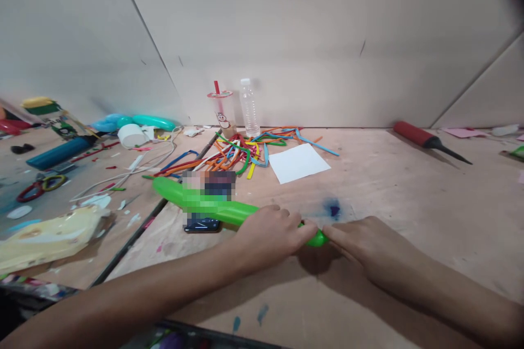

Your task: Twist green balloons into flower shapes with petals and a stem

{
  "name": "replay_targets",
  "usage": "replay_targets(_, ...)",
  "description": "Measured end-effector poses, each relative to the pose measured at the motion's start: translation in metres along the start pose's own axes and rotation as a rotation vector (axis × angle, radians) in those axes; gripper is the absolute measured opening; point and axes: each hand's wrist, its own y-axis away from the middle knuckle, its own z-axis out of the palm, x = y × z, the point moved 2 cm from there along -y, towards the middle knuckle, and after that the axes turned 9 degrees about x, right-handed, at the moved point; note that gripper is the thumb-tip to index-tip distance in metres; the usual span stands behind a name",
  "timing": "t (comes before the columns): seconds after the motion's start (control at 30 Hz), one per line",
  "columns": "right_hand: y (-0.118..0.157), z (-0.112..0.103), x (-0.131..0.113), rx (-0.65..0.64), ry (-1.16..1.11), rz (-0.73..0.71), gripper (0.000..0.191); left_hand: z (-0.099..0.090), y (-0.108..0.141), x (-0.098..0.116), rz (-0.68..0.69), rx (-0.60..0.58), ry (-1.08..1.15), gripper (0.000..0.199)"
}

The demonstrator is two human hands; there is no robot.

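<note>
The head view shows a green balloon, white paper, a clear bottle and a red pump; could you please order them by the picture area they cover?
1. Green balloon, though partly hidden by the left hand
2. White paper
3. Clear bottle and red pump: too alike to rank

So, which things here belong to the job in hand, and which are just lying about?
In the job:
green balloon, gripped by the left hand, its end at the right hand
probably the coloured strips and red pump

Lying about, it seems:
white paper
phone
clear bottle
straw cup
</note>
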Motion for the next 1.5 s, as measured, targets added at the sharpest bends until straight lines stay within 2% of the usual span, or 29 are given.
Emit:
replay_targets(0.07, 0.002, 0.001, -0.003, 0.009, 0.01, -0.009, 0.024, -0.002, 0.0, 0.002, 0.022, -0.02, 0.009, 0.013)
replay_targets(0.17, 0.002, -0.008, -0.006, 0.045, 0.055, 0.048, 0.016, -0.006, 0.001, -0.002, -0.02, 0.006, -0.022, 0.017)
replay_targets(0.3, 0.001, -0.028, 0.003, 0.152, 0.114, 0.145, 0.034, -0.01, 0.004, -0.018, -0.142, 0.084, -0.095, 0.031)
replay_targets(0.4, 0.0, -0.032, 0.009, 0.126, 0.114, 0.187, 0.027, -0.012, 0.006, -0.023, -0.184, 0.117, -0.123, 0.035)
replay_targets(0.53, 0.0, -0.026, 0.003, 0.111, 0.116, 0.183, 0.019, -0.01, 0.005, -0.016, -0.152, 0.122, -0.122, 0.037)
replay_targets(0.67, 0.002, -0.019, 0.0, 0.154, 0.149, 0.129, 0.038, -0.006, 0.005, -0.009, -0.126, 0.111, -0.088, 0.035)
replay_targets(0.9, 0.003, -0.022, -0.005, 0.122, 0.067, 0.029, 0.021, -0.005, 0.005, -0.007, -0.019, 0.099, -0.087, 0.02)
replay_targets(1.03, 0.003, -0.018, -0.011, 0.1, 0.04, -0.046, 0.026, -0.011, 0.004, 0.001, 0.057, 0.072, -0.055, 0.016)
replay_targets(1.13, 0.005, -0.01, -0.012, 0.054, 0.022, -0.048, 0.027, -0.013, 0.003, 0.005, 0.085, 0.067, -0.045, 0.017)
replay_targets(1.23, 0.006, -0.007, -0.008, 0.036, 0.038, 0.004, 0.023, -0.012, 0.003, 0.0, 0.026, 0.102, -0.07, 0.018)
replay_targets(1.3, 0.005, -0.012, -0.001, 0.056, 0.074, 0.074, 0.017, -0.012, 0.005, -0.008, -0.024, 0.147, -0.098, 0.025)
replay_targets(1.4, 0.003, -0.032, 0.017, 0.127, 0.115, 0.122, 0.03, -0.014, 0.009, -0.025, -0.142, 0.227, -0.18, 0.035)
replay_targets(1.5, 0.003, -0.054, 0.038, 0.176, 0.15, 0.166, 0.028, -0.018, 0.012, -0.041, -0.309, 0.304, -0.251, 0.032)
